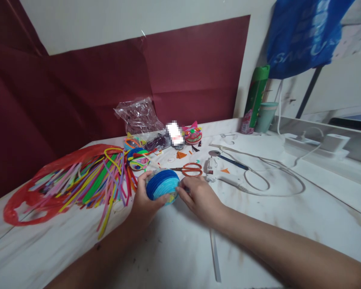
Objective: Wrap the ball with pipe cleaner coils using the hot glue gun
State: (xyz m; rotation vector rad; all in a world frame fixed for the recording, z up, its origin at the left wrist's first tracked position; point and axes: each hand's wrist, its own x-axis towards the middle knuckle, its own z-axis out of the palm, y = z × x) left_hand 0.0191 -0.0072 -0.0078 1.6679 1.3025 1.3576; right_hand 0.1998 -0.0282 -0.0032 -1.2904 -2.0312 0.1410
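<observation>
My left hand (145, 200) is wrapped round a ball (162, 186) wound with dark and light blue pipe cleaner, holding it just above the white table (180, 249). My right hand (198, 197) presses its fingertips against the ball's right side, fingers pinched together; what they pinch is hidden. Orange-handled scissors (190, 169) lie just behind the ball. A white glue gun (212, 168) rests to the right of the scissors.
A red plastic bag (27, 196) with several coloured pipe cleaners (99, 180) spreads at the left. Finished colourful balls (138, 159), a pink cat-shaped piece (192, 134) and a clear bag (138, 114) sit at the back. A white cable (273, 176), green can (254, 100), cup (266, 116) and power strip (315, 142) stand right.
</observation>
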